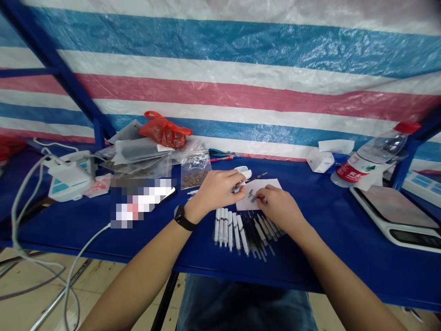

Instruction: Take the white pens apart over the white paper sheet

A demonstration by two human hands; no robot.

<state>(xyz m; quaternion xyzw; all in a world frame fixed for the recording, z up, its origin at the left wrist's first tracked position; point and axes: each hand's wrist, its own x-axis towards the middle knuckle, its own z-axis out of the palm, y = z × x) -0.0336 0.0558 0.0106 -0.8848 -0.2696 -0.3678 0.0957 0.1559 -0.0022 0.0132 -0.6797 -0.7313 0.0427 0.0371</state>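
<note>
My left hand [217, 189], with a black watch on the wrist, is closed around a pair of black tweezers [257, 177] whose tips point right over a white sheet of paper [272, 185]. My right hand [277, 205] rests on that paper, its fingers pinched on a tiny dark part [254, 197]. Just in front of both hands lies a row of several white and dark pen-like tubes [241, 230] on the blue table [327, 220].
A digital scale [396, 211] sits at the right, a plastic water bottle [374, 154] lies behind it. Clear bags and a red bag [164, 130] are piled at back left, beside a white device with cables [65, 177]. A striped tarp hangs behind.
</note>
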